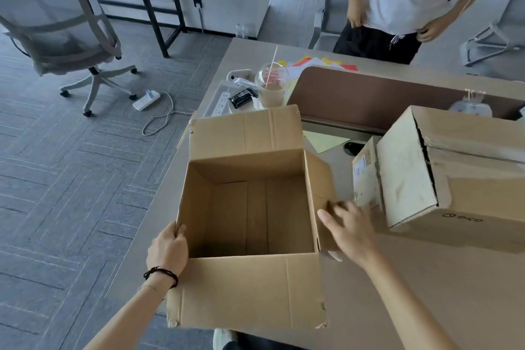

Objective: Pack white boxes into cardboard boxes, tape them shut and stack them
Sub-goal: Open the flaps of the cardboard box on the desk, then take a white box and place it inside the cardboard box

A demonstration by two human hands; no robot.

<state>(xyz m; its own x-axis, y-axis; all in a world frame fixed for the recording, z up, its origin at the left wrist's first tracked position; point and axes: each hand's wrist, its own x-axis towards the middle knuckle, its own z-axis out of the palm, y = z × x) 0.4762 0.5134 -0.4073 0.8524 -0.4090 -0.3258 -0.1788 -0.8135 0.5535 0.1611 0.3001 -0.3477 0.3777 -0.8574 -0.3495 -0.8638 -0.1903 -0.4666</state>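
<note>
Desk carries open cardboard box; left hand grips its left wall, right hand fingers spread on right flap. Taped carton right of it, plastic cup behind.

Soft, even daylight fills the scene; a faint shadow lies inside the open cardboard box between both hands, while wide-angle distortion bends the slightly soft edges.

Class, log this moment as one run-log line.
open box: empty | left hand: grips left wall | right hand: touches right flap | packing: not begun

open carton interior free | taped boxes crowd right side
</note>
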